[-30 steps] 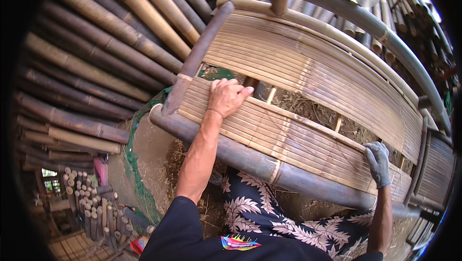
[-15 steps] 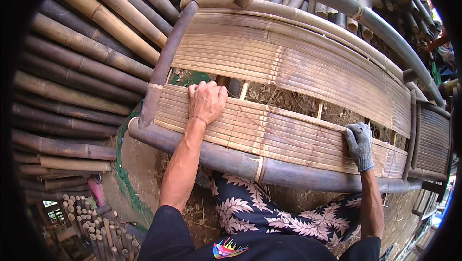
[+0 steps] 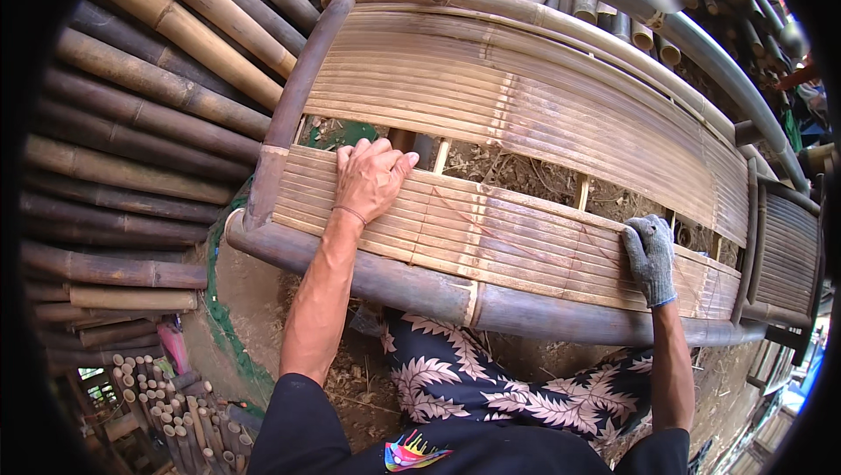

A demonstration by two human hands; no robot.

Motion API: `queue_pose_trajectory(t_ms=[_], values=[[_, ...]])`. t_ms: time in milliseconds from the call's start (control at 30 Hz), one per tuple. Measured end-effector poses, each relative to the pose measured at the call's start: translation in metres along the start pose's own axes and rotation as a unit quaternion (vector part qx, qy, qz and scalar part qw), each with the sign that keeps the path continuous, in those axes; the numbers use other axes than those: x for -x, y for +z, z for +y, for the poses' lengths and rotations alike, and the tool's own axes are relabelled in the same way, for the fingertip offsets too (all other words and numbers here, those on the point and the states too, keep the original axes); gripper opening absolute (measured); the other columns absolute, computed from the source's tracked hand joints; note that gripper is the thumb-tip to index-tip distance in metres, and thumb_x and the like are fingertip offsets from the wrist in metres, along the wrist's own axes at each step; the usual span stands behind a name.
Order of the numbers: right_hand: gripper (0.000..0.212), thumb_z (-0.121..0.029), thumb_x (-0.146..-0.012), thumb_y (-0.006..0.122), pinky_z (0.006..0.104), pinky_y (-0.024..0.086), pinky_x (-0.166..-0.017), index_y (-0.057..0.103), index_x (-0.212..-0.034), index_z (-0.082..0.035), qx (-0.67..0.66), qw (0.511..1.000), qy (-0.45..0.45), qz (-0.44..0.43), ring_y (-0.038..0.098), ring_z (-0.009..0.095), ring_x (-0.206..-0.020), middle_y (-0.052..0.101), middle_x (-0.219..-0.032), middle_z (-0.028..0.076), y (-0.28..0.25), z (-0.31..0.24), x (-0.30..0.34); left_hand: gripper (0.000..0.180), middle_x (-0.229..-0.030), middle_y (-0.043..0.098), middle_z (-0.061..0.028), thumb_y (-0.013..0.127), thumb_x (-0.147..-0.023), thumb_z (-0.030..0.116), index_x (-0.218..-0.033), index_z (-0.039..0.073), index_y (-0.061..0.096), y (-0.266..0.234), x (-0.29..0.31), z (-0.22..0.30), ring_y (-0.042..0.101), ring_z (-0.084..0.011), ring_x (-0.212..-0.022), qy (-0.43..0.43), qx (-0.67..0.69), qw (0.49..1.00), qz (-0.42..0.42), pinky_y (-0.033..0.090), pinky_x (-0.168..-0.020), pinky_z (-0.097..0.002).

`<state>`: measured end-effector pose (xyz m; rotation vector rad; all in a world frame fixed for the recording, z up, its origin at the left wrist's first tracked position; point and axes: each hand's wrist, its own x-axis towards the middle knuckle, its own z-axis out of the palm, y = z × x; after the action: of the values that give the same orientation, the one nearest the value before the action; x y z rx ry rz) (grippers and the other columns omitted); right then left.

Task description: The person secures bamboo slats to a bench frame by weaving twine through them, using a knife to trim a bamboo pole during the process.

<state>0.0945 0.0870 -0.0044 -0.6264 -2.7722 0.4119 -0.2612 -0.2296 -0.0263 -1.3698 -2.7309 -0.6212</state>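
Observation:
A bamboo bench [image 3: 399, 288] with a thick dark round frame lies before me. Its seat shows two panels of split bamboo slats, with a long gap between them. My bare left hand [image 3: 366, 179] curls its fingers over the gap-side edge of the near slat panel [image 3: 517, 238], close to its left end. Toward the panel's right end, my right hand [image 3: 650, 258], in a grey knitted glove, is closed over that same edge. The fingertips of both hands are hidden below the edge. Thin reddish string or line marks cross the near panel. The far slat panel [image 3: 420, 72] lies beyond the gap.
Long bamboo poles [image 3: 149, 159] are stacked along the left. Shorter cut pieces [image 3: 175, 414] stand in a bundle at lower left. More poles [image 3: 644, 37] lie behind the bench. Pale cross-bars [image 3: 442, 156] span the gap. A second slatted piece [image 3: 782, 256] stands at far right.
The bench's left end and my left hand appear slightly further left in the picture. My left thumb sticks out more. Both hands keep their hold on the panel edge.

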Motion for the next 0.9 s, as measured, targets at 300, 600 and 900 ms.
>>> queue_pose_trajectory(t_ms=[300, 600, 900], values=[[0.018, -0.026, -0.092, 0.063, 0.0445, 0.042, -0.086, 0.069, -0.094, -0.009, 0.006, 1.0, 0.016, 0.001, 0.059, 0.033, -0.09, 0.063, -0.088, 0.012, -0.001, -0.007, 0.0, 0.048, -0.088, 0.06, -0.0053, 0.05, -0.101, 0.047, -0.082, 0.011, 0.074, -0.001, -0.002, -0.002, 0.054, -0.0263, -0.093, -0.031, -0.003, 0.999, -0.04, 0.033, -0.092, -0.0437], [0.02, -0.028, -0.093, 0.063, 0.0439, 0.043, -0.088, 0.071, -0.095, -0.01, 0.007, 0.999, 0.041, -0.02, 0.06, 0.033, -0.094, 0.065, -0.092, 0.012, -0.002, -0.004, 0.003, 0.046, -0.086, 0.058, -0.0056, 0.049, -0.102, 0.044, -0.08, 0.01, 0.071, 0.004, -0.003, -0.003, 0.054, -0.0284, -0.09, -0.016, -0.018, 0.999, -0.024, 0.034, -0.091, -0.0449], [0.036, -0.036, -0.086, 0.073, 0.0445, 0.046, -0.092, 0.065, -0.112, -0.012, 0.019, 0.992, -0.06, 0.11, 0.06, 0.029, -0.098, 0.065, -0.103, 0.011, 0.024, -0.196, -0.027, 0.029, -0.092, 0.063, -0.0078, 0.049, -0.102, 0.033, -0.097, 0.012, 0.068, 0.009, 0.013, 0.023, 0.06, -0.0283, -0.098, 0.068, 0.018, 0.997, 0.011, 0.035, -0.107, -0.0484]])
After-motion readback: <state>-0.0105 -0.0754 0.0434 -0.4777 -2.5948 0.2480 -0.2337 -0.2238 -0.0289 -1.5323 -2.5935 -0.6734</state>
